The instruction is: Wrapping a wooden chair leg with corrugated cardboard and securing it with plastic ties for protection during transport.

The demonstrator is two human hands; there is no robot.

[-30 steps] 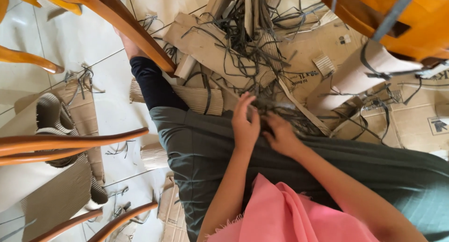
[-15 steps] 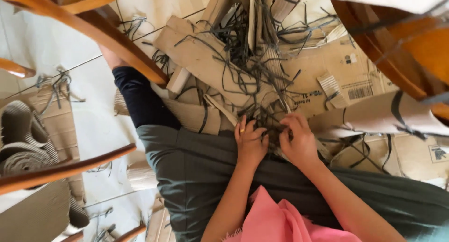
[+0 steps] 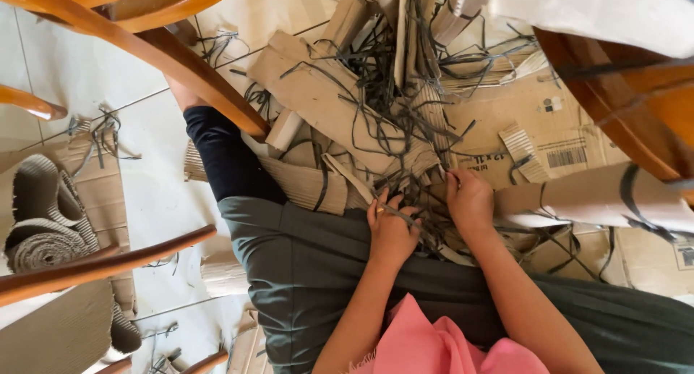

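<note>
Tangle of thin dark grey strips (image 3: pixel 405 200), long and narrow, curled and crossing, lying loose over flattened brown cardboard pieces (image 3: pixel 325 92) on the floor, near end at the lap.

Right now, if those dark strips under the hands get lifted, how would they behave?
Probably floppy: the dark strips curl and droop across the cardboard pieces. Likely light, being thin. They look tangled, so pulling one at the left hand may drag others.

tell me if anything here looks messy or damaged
Yes. Torn cardboard pieces lie heaped on the floor, tangled with loose dark strips. The left hand and right hand dig into that tangle. Rolled corrugated sheets lie apart, partly unrolled.
</note>
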